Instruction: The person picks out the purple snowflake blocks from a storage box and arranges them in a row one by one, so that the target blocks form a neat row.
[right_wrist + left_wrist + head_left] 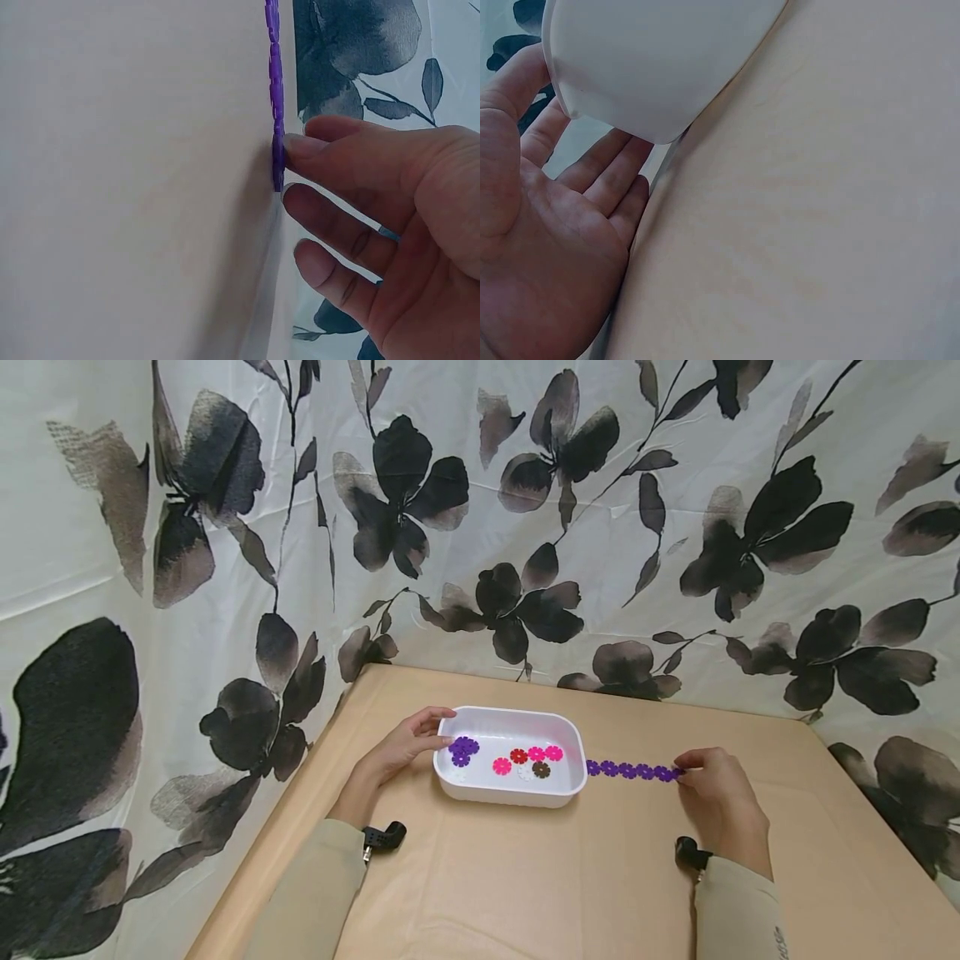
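A white plastic tray (510,793) with rounded corners stands on the table, several small flower-shaped discs lying inside it. My left hand (401,747) holds the tray's left end, with the thumb at the rim and the fingers against the outer wall in the left wrist view. From the tray's right side a straight row of purple flower discs (626,770) runs across the table, joined in a strip. The right hand (720,797) pinches the strip's far right end. Edge-on, the purple strip (277,90) shows in the right wrist view beside the fingertips (304,146).
Inside the tray, purple discs (463,747) are grouped at the left. Pink discs (553,753), a red disc (518,757) and a brown disc (541,769) lie towards the right. The tan tabletop (525,877) meets a floral curtain (465,635) at the back.
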Tool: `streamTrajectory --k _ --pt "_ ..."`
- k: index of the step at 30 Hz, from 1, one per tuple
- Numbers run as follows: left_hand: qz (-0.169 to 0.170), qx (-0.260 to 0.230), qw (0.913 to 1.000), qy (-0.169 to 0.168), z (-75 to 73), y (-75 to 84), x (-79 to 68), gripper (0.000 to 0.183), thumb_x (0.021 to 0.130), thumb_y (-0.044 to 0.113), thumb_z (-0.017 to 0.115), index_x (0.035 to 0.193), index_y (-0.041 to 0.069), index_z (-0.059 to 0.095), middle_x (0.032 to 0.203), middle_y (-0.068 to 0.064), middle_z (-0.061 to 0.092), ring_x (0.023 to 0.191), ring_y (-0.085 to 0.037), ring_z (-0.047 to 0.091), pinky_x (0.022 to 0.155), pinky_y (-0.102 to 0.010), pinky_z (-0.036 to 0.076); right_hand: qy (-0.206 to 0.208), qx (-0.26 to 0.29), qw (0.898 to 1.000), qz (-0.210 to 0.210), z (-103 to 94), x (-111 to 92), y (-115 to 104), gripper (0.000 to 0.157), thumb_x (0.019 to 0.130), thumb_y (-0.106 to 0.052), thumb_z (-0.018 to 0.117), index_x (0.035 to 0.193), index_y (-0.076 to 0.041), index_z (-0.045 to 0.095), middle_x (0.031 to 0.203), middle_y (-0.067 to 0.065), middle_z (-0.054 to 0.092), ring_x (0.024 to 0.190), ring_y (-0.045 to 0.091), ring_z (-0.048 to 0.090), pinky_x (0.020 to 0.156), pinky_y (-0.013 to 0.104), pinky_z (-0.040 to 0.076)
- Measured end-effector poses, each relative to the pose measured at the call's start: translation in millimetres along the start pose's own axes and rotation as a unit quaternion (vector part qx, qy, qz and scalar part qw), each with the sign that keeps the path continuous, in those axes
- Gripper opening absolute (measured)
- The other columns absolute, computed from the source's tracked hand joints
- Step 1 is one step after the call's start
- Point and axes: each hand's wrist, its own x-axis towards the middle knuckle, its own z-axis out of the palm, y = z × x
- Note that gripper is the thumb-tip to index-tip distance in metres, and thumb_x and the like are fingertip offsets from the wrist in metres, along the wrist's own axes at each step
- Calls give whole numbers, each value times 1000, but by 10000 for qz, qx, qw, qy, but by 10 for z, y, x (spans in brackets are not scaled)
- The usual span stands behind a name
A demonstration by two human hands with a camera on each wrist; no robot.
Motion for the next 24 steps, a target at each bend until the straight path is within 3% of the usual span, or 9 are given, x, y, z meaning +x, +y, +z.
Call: streamTrajectory --k 5,8,10,13,15,17,24 --pt "-25 -21 10000 -6 -10 -16 -5 58 92 22 80 145 15 55 153 -13 53 144 -35 48 123 -54 35 -38 58 9999 77 6 -35 -26 39 99 1 59 137 4 61 142 34 55 135 57 42 112 79 25" --pt "-16 -12 10000 -8 -21 -29 -9 58 92 22 80 145 15 55 153 -13 53 144 -35 48 122 -54 35 35 1 10000 -28 11 -37 -59 39 101 -5 60 139 2 60 142 33 55 134 55 43 111 77 29" --pt "4 3 10000 -14 -26 -33 -14 58 93 22 80 145 15 55 153 -13 53 144 -35 48 122 -54 36 224 -37 9991 -355 25 -19 -96 38 103 -11 61 139 2 60 139 31 59 128 51 51 108 70 41" --pt "30 14 10000 -23 -30 -35 -22 57 93 22 79 144 15 56 153 -12 53 144 -34 48 122 -53 35 686 9 9930 -960 56 5 -211 38 106 -22 62 137 -1 63 133 27 65 117 43 60 94 45 58" --pt "32 31 10000 -25 -30 -37 -26 56 94 22 79 144 16 56 154 -11 52 144 -34 48 122 -53 35 999 111 9854 -1374 89 23 -321 39 107 -27 61 136 -2 64 130 24 68 111 38 63 81 27 58" --pt "23 45 10000 -22 -30 -38 -30 55 94 22 79 144 17 56 154 -11 52 144 -34 48 122 -54 35 1213 260 9794 -1593 130 32 -448 41 107 -33 60 136 -5 65 129 21 70 110 34 62 77 18 53" --pt "48 88 9999 -21 -30 -30 -32 55 94 22 78 144 18 56 153 -10 53 144 -33 48 122 -54 35 1220 549 9679 -2129 344 54 -865 37 105 -33 63 133 -9 68 126 17 72 103 30 64 75 18 54"
